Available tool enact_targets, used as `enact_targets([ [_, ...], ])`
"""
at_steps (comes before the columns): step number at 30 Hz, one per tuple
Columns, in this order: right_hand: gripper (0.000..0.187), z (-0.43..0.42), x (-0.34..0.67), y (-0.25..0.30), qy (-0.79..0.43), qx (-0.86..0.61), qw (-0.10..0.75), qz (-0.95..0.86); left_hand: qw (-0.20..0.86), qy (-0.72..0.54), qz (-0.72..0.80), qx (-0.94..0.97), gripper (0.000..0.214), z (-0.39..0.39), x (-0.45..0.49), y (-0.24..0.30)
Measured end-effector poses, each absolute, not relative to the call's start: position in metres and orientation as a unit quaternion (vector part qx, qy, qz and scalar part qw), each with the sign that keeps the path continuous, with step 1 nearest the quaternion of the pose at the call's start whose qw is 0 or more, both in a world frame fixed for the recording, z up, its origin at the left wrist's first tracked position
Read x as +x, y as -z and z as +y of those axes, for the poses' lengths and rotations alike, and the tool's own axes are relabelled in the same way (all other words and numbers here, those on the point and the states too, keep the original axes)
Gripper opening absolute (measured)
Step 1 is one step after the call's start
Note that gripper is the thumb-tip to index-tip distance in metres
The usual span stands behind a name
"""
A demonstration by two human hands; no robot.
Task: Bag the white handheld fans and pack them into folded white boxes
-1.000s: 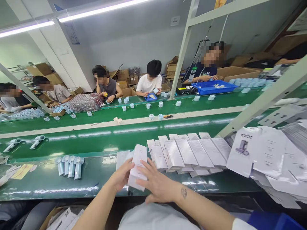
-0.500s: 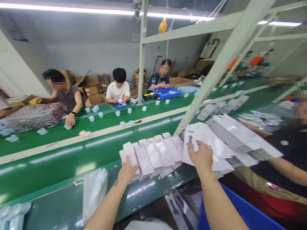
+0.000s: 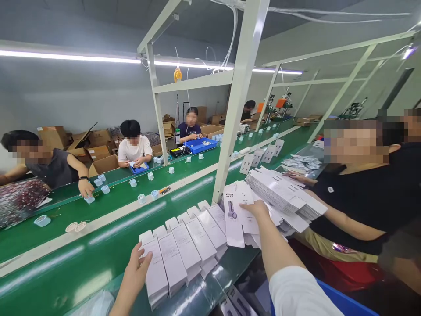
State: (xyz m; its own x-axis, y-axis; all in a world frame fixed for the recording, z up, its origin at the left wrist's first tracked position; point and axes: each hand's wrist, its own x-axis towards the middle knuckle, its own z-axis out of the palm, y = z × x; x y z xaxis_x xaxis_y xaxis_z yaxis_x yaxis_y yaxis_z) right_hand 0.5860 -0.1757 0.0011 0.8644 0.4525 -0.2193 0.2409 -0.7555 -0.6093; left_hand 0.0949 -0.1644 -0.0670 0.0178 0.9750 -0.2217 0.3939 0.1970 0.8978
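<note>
My left hand (image 3: 136,265) is at the left end of a row of folded white boxes (image 3: 194,235), thumb and fingers apart, its fingertips at the edge of the endmost box (image 3: 154,267). The boxes lean side by side on the green bench, flaps standing up at the top. My right hand (image 3: 258,213) grips a flat white carton (image 3: 233,219) printed with a dark appliance picture, at the right end of the row; the thumb is hidden. Behind that hand lies a thick stack of flat cartons (image 3: 279,193).
A slanted metal post (image 3: 230,118) rises just behind the boxes. A green conveyor (image 3: 108,219) carries pale blue cups (image 3: 154,194). Co-workers sit across it, and a person in black (image 3: 351,206) is close on my right. A blue bin (image 3: 338,298) stands below right.
The view has swung right and closer to the boxes. My left hand has come off the box face to its left edge, fingers spreading. My right hand stays at the printed carton.
</note>
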Motion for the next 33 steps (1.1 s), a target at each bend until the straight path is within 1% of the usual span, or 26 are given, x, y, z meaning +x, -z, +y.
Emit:
enact_targets([
  [2,0.04,-0.192,0.593,-0.015,-0.205,-0.896,0.322,-0.227,0.456,-0.34,0.602,0.56,0.084,-0.167,0.104,0.051],
  [3,0.034,-0.202,0.593,-0.023,-0.21,-0.885,0.331,-0.249,0.449,-0.345,0.59,0.576,0.075,-0.169,0.111,0.041],
  [7,0.03,-0.246,0.547,-0.047,-0.204,-0.808,0.348,-0.429,0.358,-0.395,0.489,0.691,0.035,-0.186,0.155,-0.006],
  [9,0.027,-0.263,0.502,-0.051,-0.253,-0.737,0.354,-0.518,0.298,-0.446,0.395,0.746,0.025,-0.195,0.181,-0.026],
  [11,0.029,-0.272,0.455,-0.048,-0.328,-0.674,0.351,-0.561,0.257,-0.433,0.316,0.804,0.027,-0.201,0.2,-0.038],
  [12,0.031,-0.274,0.433,-0.045,-0.359,-0.652,0.347,-0.57,0.249,-0.407,0.318,0.819,0.031,-0.203,0.205,-0.042],
  [15,0.03,-0.274,0.384,-0.032,-0.419,-0.618,0.335,-0.575,0.271,-0.337,0.437,0.789,0.048,-0.209,0.201,-0.043],
  [17,0.026,-0.27,0.362,-0.025,-0.437,-0.604,0.324,-0.582,0.296,-0.326,0.528,0.726,0.058,-0.213,0.186,-0.041],
  [19,0.024,-0.265,0.345,-0.023,-0.427,-0.597,0.313,-0.603,0.314,-0.33,0.577,0.678,0.062,-0.219,0.169,-0.04],
  [21,0.025,-0.26,0.33,-0.026,-0.387,-0.597,0.312,-0.629,0.331,-0.334,0.592,0.655,0.06,-0.223,0.152,-0.04],
  [23,0.026,-0.258,0.315,-0.033,-0.354,-0.593,0.311,-0.653,0.353,-0.335,0.601,0.633,0.053,-0.225,0.137,-0.044],
  [25,0.028,-0.257,0.302,-0.038,-0.36,-0.574,0.302,-0.67,0.365,-0.335,0.62,0.609,0.044,-0.226,0.121,-0.05],
  [28,0.032,-0.255,0.29,-0.037,-0.433,-0.532,0.284,-0.67,0.353,-0.285,0.644,0.616,0.023,-0.233,0.095,-0.064],
  [30,0.034,-0.25,0.285,-0.029,-0.52,-0.454,0.286,-0.665,0.333,-0.228,0.648,0.645,0.015,-0.243,0.079,-0.075],
  [31,0.042,-0.246,0.283,-0.023,-0.57,-0.391,0.283,-0.665,0.327,-0.204,0.646,0.659,0.013,-0.25,0.071,-0.08],
  [32,0.06,-0.241,0.28,-0.017,-0.619,-0.318,0.27,-0.666,0.323,-0.19,0.638,0.673,0.009,-0.256,0.065,-0.086],
  [33,0.084,-0.236,0.276,-0.011,-0.661,-0.242,0.25,-0.664,0.323,-0.185,0.623,0.688,0.005,-0.262,0.059,-0.091],
])
